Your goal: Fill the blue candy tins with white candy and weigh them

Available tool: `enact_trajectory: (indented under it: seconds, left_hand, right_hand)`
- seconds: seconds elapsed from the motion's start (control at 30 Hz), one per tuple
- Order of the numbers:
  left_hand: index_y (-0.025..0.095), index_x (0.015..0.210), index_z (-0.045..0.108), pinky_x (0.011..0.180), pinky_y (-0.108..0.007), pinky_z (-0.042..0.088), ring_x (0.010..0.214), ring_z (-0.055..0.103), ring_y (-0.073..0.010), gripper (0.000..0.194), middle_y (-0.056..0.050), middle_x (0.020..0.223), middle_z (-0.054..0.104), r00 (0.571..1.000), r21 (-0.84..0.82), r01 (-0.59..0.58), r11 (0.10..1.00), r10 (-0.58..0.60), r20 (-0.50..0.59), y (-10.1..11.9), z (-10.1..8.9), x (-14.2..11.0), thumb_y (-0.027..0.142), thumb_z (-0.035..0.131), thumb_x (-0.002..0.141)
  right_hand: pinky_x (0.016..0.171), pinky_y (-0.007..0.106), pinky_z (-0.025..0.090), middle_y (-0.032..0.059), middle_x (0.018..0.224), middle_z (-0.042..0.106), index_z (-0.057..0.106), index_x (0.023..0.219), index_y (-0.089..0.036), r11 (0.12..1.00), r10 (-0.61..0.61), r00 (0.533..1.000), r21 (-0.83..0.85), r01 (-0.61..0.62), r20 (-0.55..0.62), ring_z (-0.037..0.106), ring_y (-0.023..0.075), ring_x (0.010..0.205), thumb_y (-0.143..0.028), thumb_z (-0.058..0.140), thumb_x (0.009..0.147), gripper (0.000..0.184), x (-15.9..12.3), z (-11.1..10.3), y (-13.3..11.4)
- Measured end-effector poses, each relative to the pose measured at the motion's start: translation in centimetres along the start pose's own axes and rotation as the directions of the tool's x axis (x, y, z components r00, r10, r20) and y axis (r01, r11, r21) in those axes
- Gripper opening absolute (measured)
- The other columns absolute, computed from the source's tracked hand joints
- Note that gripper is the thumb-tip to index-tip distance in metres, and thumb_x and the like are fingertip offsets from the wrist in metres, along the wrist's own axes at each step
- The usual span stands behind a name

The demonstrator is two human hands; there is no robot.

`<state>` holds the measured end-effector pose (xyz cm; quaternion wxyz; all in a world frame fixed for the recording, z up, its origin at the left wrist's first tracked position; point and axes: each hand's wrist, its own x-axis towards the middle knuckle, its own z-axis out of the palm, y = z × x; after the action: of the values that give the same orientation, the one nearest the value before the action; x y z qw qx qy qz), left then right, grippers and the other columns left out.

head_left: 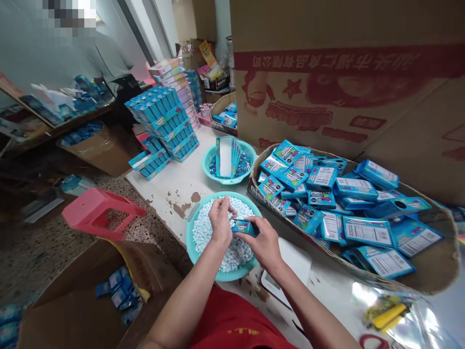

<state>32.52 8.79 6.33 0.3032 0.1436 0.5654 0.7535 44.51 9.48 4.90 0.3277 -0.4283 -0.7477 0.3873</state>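
My right hand (264, 240) grips a small blue candy box (242, 226) between thumb and fingers, tilted with its end toward my left hand. My left hand (221, 220) is closed, its fingers curled beside that end of the box. A few white candies show between the fingers and the box; how many the hand holds is hidden. Both hands are above a turquoise basin (190, 242) full of small white candies (203, 232).
A long cut-down carton (445, 237) heaped with blue boxes stands to the right, beside a white scale (296, 259). Behind is another turquoise basin (209, 167). Stacked blue display boxes (167, 121), a red stool (103, 211) and an open carton (65, 291) are leftward. A person stands far left.
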Motion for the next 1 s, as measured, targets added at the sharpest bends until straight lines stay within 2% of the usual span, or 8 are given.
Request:
enact_trajectory:
  seconds: [0.2,0.4,0.6,0.73,0.83,0.9,0.97,1.0]
  left_hand:
    - [0.017,0.069,0.048,0.049,-0.02,0.04,0.046,0.047,-0.0075,0.031,0.006,0.052,0.048,0.999,0.022,-0.04,0.999,0.04,-0.013,0.7,0.2,-0.4,0.043,0.063,0.077]
    - [0.018,0.068,0.048,0.041,-0.017,0.031,0.041,0.038,-0.0047,0.031,0.007,0.049,0.045,0.997,0.037,-0.065,0.997,0.064,0.039,1.5,0.6,-0.7,0.043,0.065,0.076]
    - [0.019,0.068,0.047,0.038,-0.016,0.025,0.038,0.033,-0.0038,0.035,0.008,0.047,0.041,0.999,0.039,0.014,0.999,-0.016,0.046,1.1,0.8,-0.4,0.046,0.068,0.071]
    - [0.019,0.068,0.047,0.038,-0.017,0.024,0.038,0.033,-0.0037,0.033,0.008,0.047,0.041,0.99,0.046,0.049,0.998,-0.055,0.133,1.7,1.3,-1.1,0.044,0.068,0.072]
    - [0.02,0.071,0.048,0.037,-0.017,0.021,0.037,0.03,-0.0045,0.029,0.009,0.045,0.038,0.988,0.028,0.039,0.999,-0.042,0.146,2.2,0.9,-1.0,0.041,0.068,0.073]
    - [0.021,0.074,0.049,0.038,-0.018,0.022,0.038,0.03,-0.0058,0.025,0.009,0.045,0.038,0.992,0.08,-0.054,0.995,0.044,0.118,1.8,-0.1,-0.2,0.04,0.065,0.075]
    - [0.021,0.072,0.051,0.044,-0.02,0.03,0.043,0.038,-0.0081,0.022,0.006,0.048,0.044,0.981,0.266,-0.168,0.949,0.135,0.14,0.7,-1.8,0.7,0.041,0.061,0.077]
    - [0.021,0.071,0.053,0.049,-0.021,0.035,0.049,0.046,-0.0101,0.022,0.004,0.052,0.05,0.97,0.39,-0.209,0.897,0.141,0.198,0.0,-2.7,1.1,0.041,0.059,0.078]
  right_hand:
    - [0.074,0.035,0.046,0.0034,0.088,0.069,0.063,0.09,-0.023,0.999,-0.034,0.999,0.03,0.035,-0.031,0.06,0.0241,0.085,-0.036,0.075,0.07,0.027,-0.1,-0.1,-0.9]
    - [0.076,0.035,0.047,0.0036,0.09,0.069,0.063,0.093,-0.024,0.995,-0.071,0.994,0.063,0.076,-0.083,0.061,0.0237,0.087,-0.036,0.075,0.07,0.029,-0.3,-0.5,-1.3]
    - [0.076,0.036,0.047,0.004,0.091,0.068,0.062,0.092,-0.023,0.993,0.005,0.998,0.12,0.002,-0.056,0.061,0.024,0.087,-0.036,0.074,0.07,0.028,-0.6,-0.2,-0.4]
    - [0.078,0.036,0.047,0.0042,0.091,0.068,0.063,0.091,-0.023,0.99,0.011,0.998,0.14,-0.002,-0.063,0.061,0.0239,0.089,-0.036,0.075,0.07,0.028,-0.7,-0.3,-0.7]
    - [0.077,0.036,0.048,0.0039,0.089,0.068,0.063,0.091,-0.022,0.977,0.059,0.996,0.209,-0.045,-0.064,0.062,0.0225,0.085,-0.038,0.075,0.069,0.03,-1.3,-2.0,-0.3]
    - [0.078,0.035,0.05,0.0034,0.091,0.067,0.062,0.094,-0.022,0.957,0.127,0.987,0.275,-0.097,-0.093,0.062,0.021,0.084,-0.039,0.075,0.067,0.034,-2.3,-4.2,0.8]
    - [0.079,0.036,0.051,0.0038,0.093,0.067,0.061,0.095,-0.022,0.941,0.203,0.969,0.301,-0.155,-0.138,0.063,0.0207,0.085,-0.04,0.076,0.066,0.037,-3.9,-6.6,2.7]
    - [0.08,0.036,0.051,0.0043,0.094,0.067,0.061,0.095,-0.022,0.936,0.241,0.957,0.3,-0.185,-0.159,0.063,0.021,0.085,-0.041,0.076,0.066,0.038,-4.8,-7.6,3.9]
